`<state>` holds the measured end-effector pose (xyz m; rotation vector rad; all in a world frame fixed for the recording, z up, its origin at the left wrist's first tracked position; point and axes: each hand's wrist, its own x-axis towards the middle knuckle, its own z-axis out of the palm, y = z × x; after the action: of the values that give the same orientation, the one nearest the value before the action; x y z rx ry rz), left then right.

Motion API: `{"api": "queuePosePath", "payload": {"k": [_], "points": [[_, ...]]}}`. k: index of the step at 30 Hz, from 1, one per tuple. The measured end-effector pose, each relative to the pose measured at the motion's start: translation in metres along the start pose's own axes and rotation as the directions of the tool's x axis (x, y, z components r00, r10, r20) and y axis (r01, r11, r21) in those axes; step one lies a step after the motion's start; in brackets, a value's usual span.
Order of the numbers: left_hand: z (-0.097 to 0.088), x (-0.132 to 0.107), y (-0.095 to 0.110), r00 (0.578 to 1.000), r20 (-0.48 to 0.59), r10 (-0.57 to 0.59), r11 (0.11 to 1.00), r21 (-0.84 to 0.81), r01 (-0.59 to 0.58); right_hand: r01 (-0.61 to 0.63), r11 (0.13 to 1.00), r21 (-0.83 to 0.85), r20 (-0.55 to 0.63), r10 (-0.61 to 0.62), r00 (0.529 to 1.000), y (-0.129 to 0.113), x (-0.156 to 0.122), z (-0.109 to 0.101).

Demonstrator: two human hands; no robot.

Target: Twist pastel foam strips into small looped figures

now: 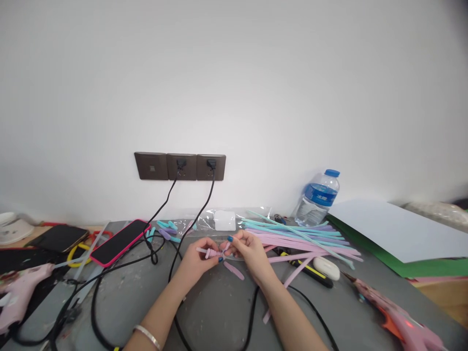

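Near the middle of the grey table, my left hand (199, 259) pinches a small piece made of pink pipe cleaners (212, 253), with one end sticking out to the left. My right hand (247, 248) meets it there, thumb and fingertips closed on a pink strand of the same piece. A pink loop (234, 271) hangs below the fingertips. Just beyond and to the right of my right hand lies a bundle of long pipe cleaners (303, 236) in pink, blue and purple. Short bent blue and purple pieces (166, 233) lie beyond my left hand.
A pink glue gun (395, 312) lies at right, another glue gun (25, 292) at left. Black cables (175, 273) run across the table from wall sockets (181, 166). A phone (120, 242), a yellow-black cutter (312, 273), a white case (326, 268) and a leaning water bottle (319, 197) surround the hands.
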<state>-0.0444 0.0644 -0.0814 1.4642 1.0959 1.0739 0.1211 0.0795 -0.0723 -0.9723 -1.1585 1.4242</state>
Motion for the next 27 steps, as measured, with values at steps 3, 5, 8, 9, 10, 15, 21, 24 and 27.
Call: {"api": "queuePosePath", "payload": {"k": [3,5,8,9,10,15,21,24,27], "points": [[-0.0011,-0.0004,-0.002,1.0,-0.011,0.003,1.0,0.021,-0.002,-0.04,0.998,0.038,0.034,0.038,0.999,0.0004,0.0004,-0.0011],[-0.0018,-0.0002,-0.0043,0.999,-0.033,0.01,1.0,0.02,-0.01,-0.075,0.993,0.092,0.082,0.067,0.994,0.0007,0.0002,-0.0024],[-0.0024,0.0004,-0.0062,0.999,-0.047,0.025,1.0,0.008,-0.025,-0.125,0.978,0.165,0.149,0.101,0.984,0.0003,-0.0008,-0.004],[-0.0025,0.0006,-0.0062,0.999,-0.046,0.027,1.0,0.007,-0.026,-0.133,0.974,0.181,0.161,0.104,0.981,-0.0001,-0.0012,-0.0043],[-0.0025,0.0007,-0.0061,0.999,-0.046,0.026,1.0,0.006,-0.025,-0.133,0.971,0.198,0.164,0.101,0.981,-0.0006,-0.0016,-0.0044],[-0.0033,0.0017,-0.0062,0.996,-0.09,-0.02,0.994,-0.111,0.01,-0.084,0.954,0.289,0.145,0.044,0.988,-0.0043,-0.0042,-0.0024],[-0.0042,0.0026,-0.0069,0.991,-0.13,-0.039,0.971,-0.24,0.007,-0.035,0.959,0.281,0.147,-0.007,0.989,-0.0044,-0.0054,-0.0014],[-0.0023,0.0016,-0.0038,0.996,-0.069,-0.05,0.973,-0.229,0.033,-0.011,0.974,0.225,0.118,-0.016,0.993,-0.0022,-0.0038,-0.0017],[0.0001,0.0003,-0.0008,0.997,-0.043,-0.065,0.979,-0.198,0.055,-0.001,0.983,0.184,0.106,-0.019,0.994,-0.0009,-0.0028,-0.0011]]}}
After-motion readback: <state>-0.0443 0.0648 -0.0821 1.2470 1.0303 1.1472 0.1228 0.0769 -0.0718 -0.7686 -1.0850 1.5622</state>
